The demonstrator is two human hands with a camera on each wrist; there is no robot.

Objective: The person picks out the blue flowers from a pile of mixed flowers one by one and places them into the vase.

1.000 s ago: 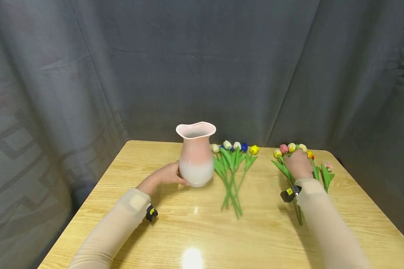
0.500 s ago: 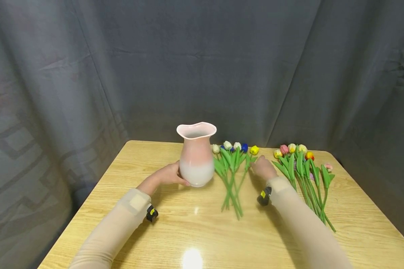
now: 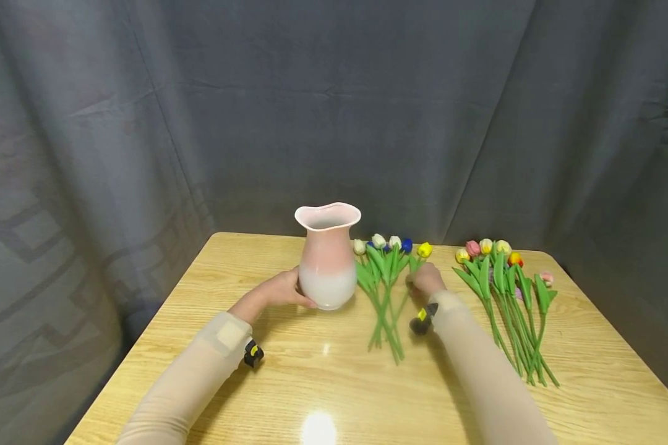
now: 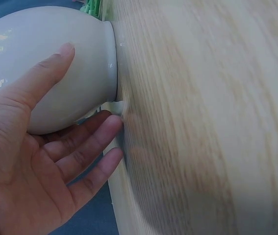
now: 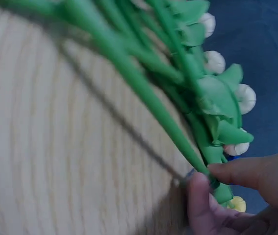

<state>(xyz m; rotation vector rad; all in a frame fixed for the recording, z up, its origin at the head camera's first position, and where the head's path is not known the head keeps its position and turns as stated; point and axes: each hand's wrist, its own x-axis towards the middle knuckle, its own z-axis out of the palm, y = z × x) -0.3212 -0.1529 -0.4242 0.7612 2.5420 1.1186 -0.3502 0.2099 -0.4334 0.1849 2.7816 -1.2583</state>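
While the left hand (image 3: 280, 289) grips the vase (image 3: 328, 266), upright on the table (image 3: 378, 402), the right hand (image 3: 427, 280), right of it, pinches a yellow tulip (image 3: 425, 250) by its stem; white tulips (image 3: 379, 241) lie just beside the vase, grey curtain (image 3: 334, 123) behind.

No text, label, brand, number or sign could be read in any of the three views. The black device (image 3: 253, 354) at the left cuff and its counterpart (image 3: 420, 324) at the right each bore a yellow patch, too small to show any characters. The visible sides of the pink-and-white vase (image 3: 327, 266) presented no legible marking. The faint angular pattern on the grey curtain (image 3: 334, 123) did not read as lettering.
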